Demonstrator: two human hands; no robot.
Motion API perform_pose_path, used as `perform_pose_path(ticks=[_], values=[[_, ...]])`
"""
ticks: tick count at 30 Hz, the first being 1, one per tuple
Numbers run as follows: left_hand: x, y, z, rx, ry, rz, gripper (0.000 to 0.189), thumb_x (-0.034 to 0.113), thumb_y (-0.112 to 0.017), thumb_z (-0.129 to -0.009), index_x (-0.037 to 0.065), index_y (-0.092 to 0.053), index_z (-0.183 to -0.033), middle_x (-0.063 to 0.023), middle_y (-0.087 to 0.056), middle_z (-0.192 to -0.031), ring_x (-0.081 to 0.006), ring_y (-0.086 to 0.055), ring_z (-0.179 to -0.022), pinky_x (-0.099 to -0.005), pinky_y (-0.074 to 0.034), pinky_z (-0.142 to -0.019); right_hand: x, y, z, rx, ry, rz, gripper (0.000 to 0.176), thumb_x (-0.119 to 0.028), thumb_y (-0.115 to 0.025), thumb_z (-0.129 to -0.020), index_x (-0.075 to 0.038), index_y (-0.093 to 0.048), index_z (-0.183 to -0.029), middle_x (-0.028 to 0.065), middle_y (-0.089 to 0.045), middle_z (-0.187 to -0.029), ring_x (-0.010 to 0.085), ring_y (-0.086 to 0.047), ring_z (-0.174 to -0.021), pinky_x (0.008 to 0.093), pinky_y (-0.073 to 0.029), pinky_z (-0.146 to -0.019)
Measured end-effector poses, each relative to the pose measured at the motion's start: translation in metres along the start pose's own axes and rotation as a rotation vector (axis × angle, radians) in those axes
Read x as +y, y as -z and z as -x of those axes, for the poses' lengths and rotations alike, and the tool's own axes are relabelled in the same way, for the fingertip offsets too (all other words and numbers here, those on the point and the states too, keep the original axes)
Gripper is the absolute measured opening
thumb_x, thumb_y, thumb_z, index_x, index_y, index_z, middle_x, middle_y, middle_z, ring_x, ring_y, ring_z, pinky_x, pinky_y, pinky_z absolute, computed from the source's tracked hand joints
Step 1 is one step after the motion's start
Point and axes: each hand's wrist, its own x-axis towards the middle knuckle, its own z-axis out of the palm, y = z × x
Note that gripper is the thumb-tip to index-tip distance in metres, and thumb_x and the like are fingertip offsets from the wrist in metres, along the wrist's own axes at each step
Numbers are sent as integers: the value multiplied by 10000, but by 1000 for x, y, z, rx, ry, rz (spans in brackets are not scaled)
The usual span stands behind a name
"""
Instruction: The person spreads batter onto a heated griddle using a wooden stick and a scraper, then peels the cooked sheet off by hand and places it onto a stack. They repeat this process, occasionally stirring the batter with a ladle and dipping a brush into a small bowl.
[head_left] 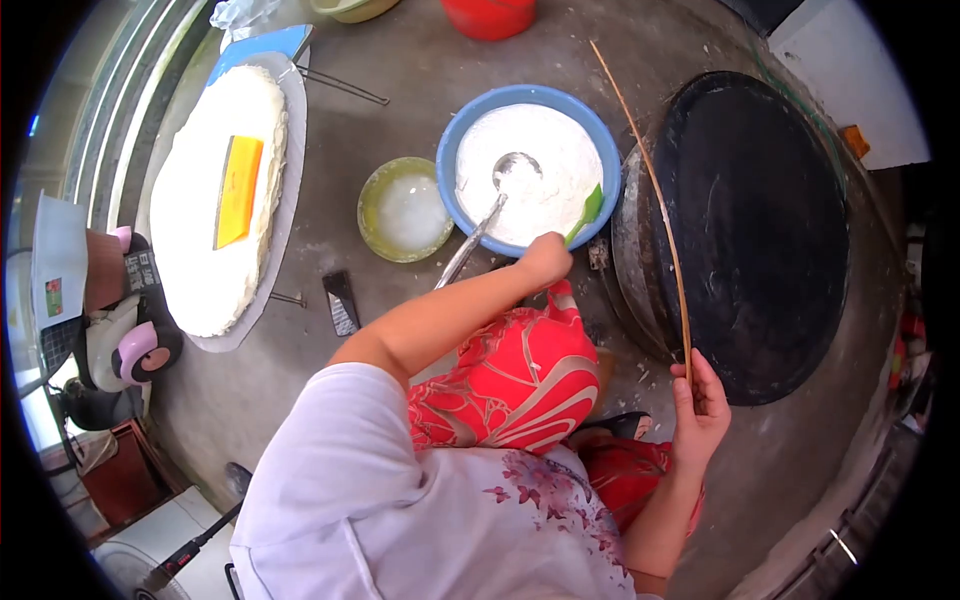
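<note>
Scraper (pixel 592 206) slants away and rightward from the closed left hand (pixel 545 260) gripping it at the blue basin's (pixel 448 180) near-right edge, while the right hand (pixel 702 412) pinches the near end of a thin stick (pixel 664 215) pointing away.

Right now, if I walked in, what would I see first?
Probably the big round black griddle on the right. Then the blue basin of white powder in the middle, and the orange scraper on the wide white pile at left. The right hand holds a long thin stick, the left hand a green tool.
</note>
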Motion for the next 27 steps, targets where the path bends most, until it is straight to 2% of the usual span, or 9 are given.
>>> perform_pose_path(ticks=[2, 4, 6, 9, 14, 16, 21, 25, 27], values=[[-10, 25, 16, -131, 23, -71, 170, 86, -474, -740, -51, -570, -772, -267, -568, -727, -362, -579, -684, -421, -442, -637, 0, -1, 2, -2, -43, -34, 348, 55, -552, -804, 25, -523, -1149, 91, -593, -1012, 109, -569, -891, 191, -441, -769], [3, 69, 26, -406, 295, -12, 180, 101, -484, -747, -30, -587, -815, -263, -584, -785, -375, -577, -786, -409, -440, -701, 4, 0, 0, -9, 18, 12, 350, 63, -549, -801, 27, -522, -1149, 94, -586, -1024, 112, -568, -897, 188, -442, -763], [-39, 80, 20, -392, -9, -243, 178, 96, -488, -741, -18, -591, -829, -232, -594, -781, -357, -585, -766, -409, -445, -688, 5, -2, -2, -10, 23, -14, 352, 66, -549, -800, 27, -522, -1149, 95, -583, -1029, 113, -567, -900, 188, -443, -761], [-54, 116, 16, -441, -130, -437, 179, 87, -496, -727, -1, -602, -842, -214, -600, -789, -342, -589, -769, -404, -444, -693, 4, -3, -4, -16, 38, -40, 353, 71, -548, -798, 26, -524, -1148, 93, -578, -1039, 113, -567, -903, 189, -445, -758], [-46, 158, 2, -549, -138, -582, 230, 98, -503, -692, 33, -638, -866, -190, -622, -859, -335, -595, -832, -402, -462, -735, 5, -3, -6, -30, 68, -30, 352, 76, -546, -795, 23, -529, -1143, 84, -576, -1042, 113, -568, -907, 193, -447, -763], [-39, 174, -6, -656, -143, -815, 238, 88, -498, -693, 40, -638, -880, -182, -624, -863, -324, -595, -851, -398, -464, -733, 4, -4, -8, -15, 36, 3, 349, 73, -552, -793, 20, -535, -1137, 81, -581, -1032, 112, -569, -902, 193, -448, -766], [-40, 196, -36, -730, -168, -1057, 235, 73, -537, -699, 70, -640, -910, -144, -627, -885, -321, -591, -846, -388, -464, -735, 10, -2, -15, -9, 35, 14, 339, 67, -557, -792, 19, -544, -1127, 83, -583, -1038, 116, -573, -905, 197, -447, -781], [-17, 212, -60, -726, -61, -1337, 246, 90, -556, -688, 85, -647, -917, -126, -634, -913, -289, -603, -892, -393, -489, -721, 12, 0, -17, -2, 29, -7, 336, 68, -559, -788, 15, -550, -1121, 81, -584, -1052, 121, -575, -911, 211, -444, -799], [-4, 219, -68, -692, -29, -1380, 232, 85, -561, -690, 67, -654, -901, -125, -635, -930, -282, -608, -894, -387, -491, -710, 10, 1, -17, 4, 32, 4, 338, 69, -562, -785, 12, -553, -1118, 82, -585, -1052, 122, -576, -911, 216, -442, -803]])
